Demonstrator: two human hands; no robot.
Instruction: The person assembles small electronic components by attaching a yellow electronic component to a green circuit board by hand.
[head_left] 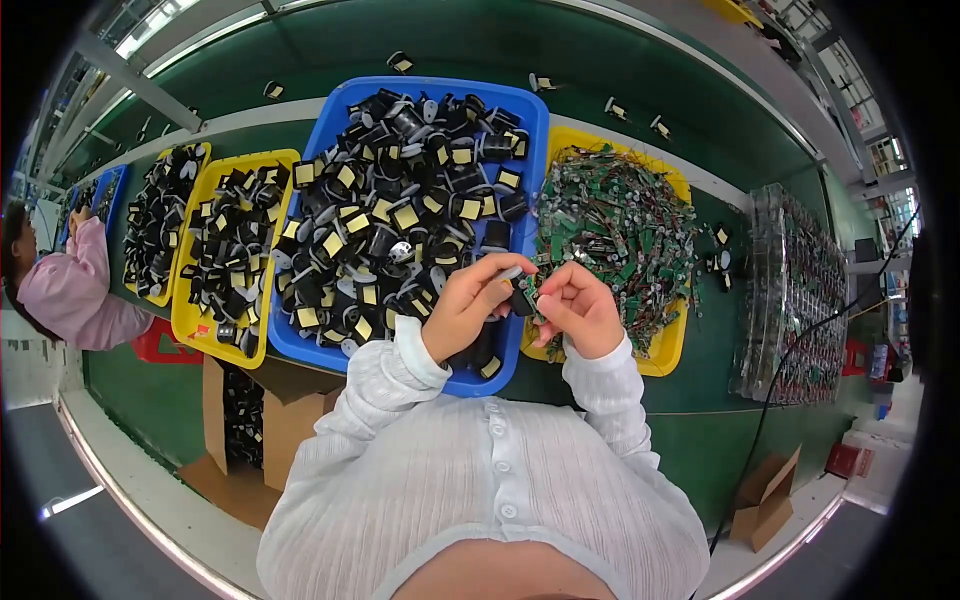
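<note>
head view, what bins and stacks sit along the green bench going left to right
far yellow plastic bin of black parts → nearer yellow plastic bin of black parts → big blue plastic bin of black and yellow components → yellow plastic bin of green circuit boards → stack of clear plastic trays

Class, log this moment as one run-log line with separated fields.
left hand: holds small black part | right hand: pinches same part | below: blue bin | right: yellow bin of green boards
</note>
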